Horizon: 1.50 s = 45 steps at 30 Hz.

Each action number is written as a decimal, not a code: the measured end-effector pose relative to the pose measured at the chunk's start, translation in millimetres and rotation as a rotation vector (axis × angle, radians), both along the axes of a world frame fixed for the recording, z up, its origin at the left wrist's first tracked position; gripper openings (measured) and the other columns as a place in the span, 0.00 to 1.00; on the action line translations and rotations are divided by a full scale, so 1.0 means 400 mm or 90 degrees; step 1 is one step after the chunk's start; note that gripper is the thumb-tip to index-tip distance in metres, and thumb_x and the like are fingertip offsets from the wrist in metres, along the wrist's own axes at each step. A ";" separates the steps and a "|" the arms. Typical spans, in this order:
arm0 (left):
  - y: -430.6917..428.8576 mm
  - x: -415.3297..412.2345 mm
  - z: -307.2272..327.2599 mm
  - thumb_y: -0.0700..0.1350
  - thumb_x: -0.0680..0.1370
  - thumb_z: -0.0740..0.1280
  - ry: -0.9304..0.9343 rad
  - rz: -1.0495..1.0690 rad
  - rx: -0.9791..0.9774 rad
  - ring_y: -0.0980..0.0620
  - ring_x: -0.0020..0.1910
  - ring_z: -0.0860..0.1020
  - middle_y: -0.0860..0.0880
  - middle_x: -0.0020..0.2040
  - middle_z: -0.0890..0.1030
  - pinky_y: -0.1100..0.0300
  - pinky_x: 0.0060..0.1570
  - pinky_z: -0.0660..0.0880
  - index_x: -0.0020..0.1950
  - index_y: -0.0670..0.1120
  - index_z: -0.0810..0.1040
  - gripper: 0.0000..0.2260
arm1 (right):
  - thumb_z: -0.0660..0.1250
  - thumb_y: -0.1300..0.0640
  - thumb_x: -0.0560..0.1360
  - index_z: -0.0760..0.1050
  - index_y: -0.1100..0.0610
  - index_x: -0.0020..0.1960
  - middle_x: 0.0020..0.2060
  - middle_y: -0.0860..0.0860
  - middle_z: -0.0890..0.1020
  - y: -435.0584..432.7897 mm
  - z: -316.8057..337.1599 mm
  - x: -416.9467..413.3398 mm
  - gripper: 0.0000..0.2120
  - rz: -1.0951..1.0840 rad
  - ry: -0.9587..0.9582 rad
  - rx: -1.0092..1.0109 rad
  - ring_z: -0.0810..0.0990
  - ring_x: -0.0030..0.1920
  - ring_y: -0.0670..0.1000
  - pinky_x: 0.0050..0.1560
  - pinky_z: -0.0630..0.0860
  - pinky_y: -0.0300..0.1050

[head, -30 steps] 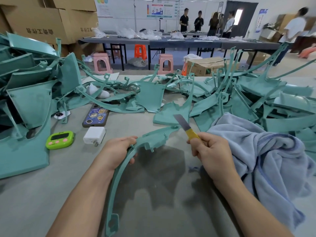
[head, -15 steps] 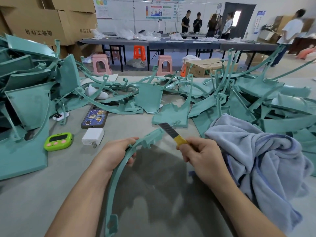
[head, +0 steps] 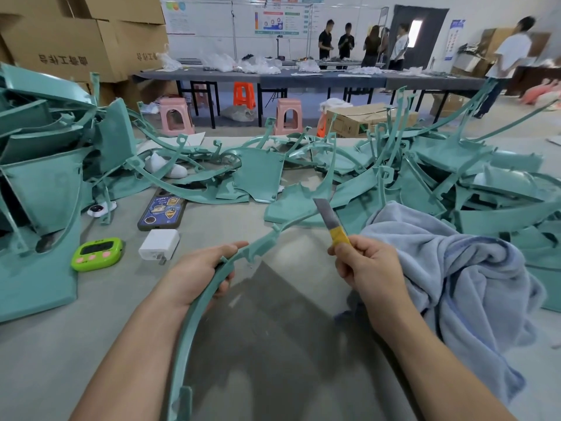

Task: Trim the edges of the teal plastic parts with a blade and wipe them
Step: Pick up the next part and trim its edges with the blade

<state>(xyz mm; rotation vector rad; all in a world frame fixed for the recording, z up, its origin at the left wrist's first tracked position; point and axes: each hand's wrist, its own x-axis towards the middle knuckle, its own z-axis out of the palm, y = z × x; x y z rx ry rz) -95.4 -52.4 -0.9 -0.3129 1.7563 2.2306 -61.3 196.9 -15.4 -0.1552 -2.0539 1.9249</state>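
From the head view, the left hand [head: 200, 278] is gripping a long, curved teal plastic part [head: 194, 323] partway along its length, fingers and thumb wrapping round the narrow strip. The part's long axis is running from about 7 o'clock at the bottom edge, up through that grip, and on towards 1 o'clock, where its free end with small tabs is hanging above the table [head: 273, 344]. The right hand [head: 367, 268] is pinching the yellow handle of a blade [head: 328, 214], which is pointing to about 11 o'clock.

The free stretch of the part is lying at roughly 9 o'clock from the right grip, near the blade but apparently not touching it. The right hand is the nearer one to that untrimmed end, so the coming cut probably depends on bringing the edge across to the strip.

The part is looking thin, glossy and springy. More teal parts [head: 455, 177] are heaping up at 12 to 3 o'clock, and a blue towel [head: 455, 268] is lying just beside the right hand.
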 end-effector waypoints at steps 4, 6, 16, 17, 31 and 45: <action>-0.004 0.004 0.004 0.40 0.83 0.62 0.013 -0.008 -0.051 0.57 0.21 0.69 0.48 0.27 0.72 0.66 0.17 0.65 0.55 0.40 0.85 0.12 | 0.67 0.66 0.77 0.78 0.65 0.37 0.24 0.52 0.71 0.020 0.002 0.006 0.10 -0.049 0.036 -0.011 0.65 0.28 0.49 0.30 0.63 0.40; -0.003 0.006 0.009 0.40 0.84 0.62 0.014 -0.009 -0.054 0.57 0.21 0.69 0.48 0.26 0.72 0.66 0.17 0.66 0.55 0.41 0.85 0.12 | 0.68 0.63 0.75 0.80 0.62 0.38 0.25 0.51 0.71 0.012 0.016 0.018 0.08 0.050 0.074 -0.075 0.65 0.27 0.47 0.29 0.63 0.36; -0.002 -0.006 0.001 0.41 0.83 0.64 0.043 0.040 -0.114 0.56 0.20 0.71 0.48 0.25 0.76 0.67 0.18 0.67 0.54 0.44 0.86 0.10 | 0.68 0.61 0.76 0.73 0.69 0.37 0.26 0.53 0.71 0.032 -0.009 -0.001 0.13 -0.083 -0.097 0.138 0.65 0.29 0.51 0.34 0.64 0.48; -0.004 -0.007 -0.002 0.41 0.82 0.65 0.045 0.047 -0.082 0.56 0.21 0.72 0.48 0.26 0.76 0.66 0.18 0.68 0.54 0.44 0.86 0.10 | 0.68 0.62 0.76 0.74 0.70 0.39 0.26 0.54 0.71 0.034 -0.007 -0.002 0.12 -0.093 -0.099 0.124 0.65 0.29 0.51 0.33 0.64 0.47; -0.005 -0.022 0.042 0.42 0.73 0.72 0.039 0.076 0.294 0.50 0.34 0.83 0.40 0.41 0.85 0.63 0.33 0.81 0.43 0.36 0.86 0.09 | 0.66 0.62 0.80 0.81 0.56 0.37 0.26 0.52 0.78 0.021 0.002 0.011 0.13 -0.031 -0.125 0.047 0.68 0.26 0.50 0.35 0.66 0.49; 0.059 0.035 0.098 0.43 0.78 0.64 0.670 0.236 -0.645 0.61 0.45 0.76 0.66 0.47 0.81 0.65 0.43 0.69 0.58 0.59 0.81 0.14 | 0.64 0.61 0.82 0.80 0.61 0.42 0.28 0.53 0.77 0.023 0.013 0.004 0.12 -0.062 -0.082 -0.047 0.68 0.26 0.48 0.27 0.65 0.41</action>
